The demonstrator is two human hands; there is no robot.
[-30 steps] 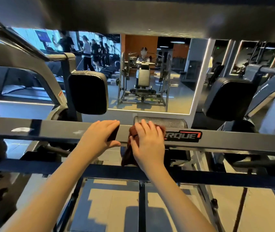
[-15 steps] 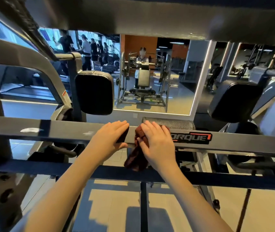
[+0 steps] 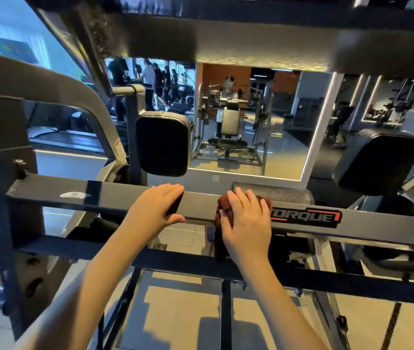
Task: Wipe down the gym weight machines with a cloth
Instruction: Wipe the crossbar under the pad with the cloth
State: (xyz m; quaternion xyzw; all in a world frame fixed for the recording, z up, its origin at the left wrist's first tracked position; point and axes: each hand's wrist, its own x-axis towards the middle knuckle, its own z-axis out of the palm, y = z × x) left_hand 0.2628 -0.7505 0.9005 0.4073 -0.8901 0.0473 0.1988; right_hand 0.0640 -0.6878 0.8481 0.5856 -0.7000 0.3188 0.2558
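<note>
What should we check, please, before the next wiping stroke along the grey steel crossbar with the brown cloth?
1. The dark brown cloth sits under the right hand, pressed against the grey steel crossbar: ok.
2. The left hand grips the crossbar for bracing: ok.
3. Nothing lies on the bar rightward across the red-and-black TORQUE label: ok.
4. The cloth's loose tail hangs down to the lower dark rail and may snag: cannot tell.
5. The white scuff on the bar's left part is wiped away: not ok.
6. The cloth is damp enough: cannot tell.
</note>
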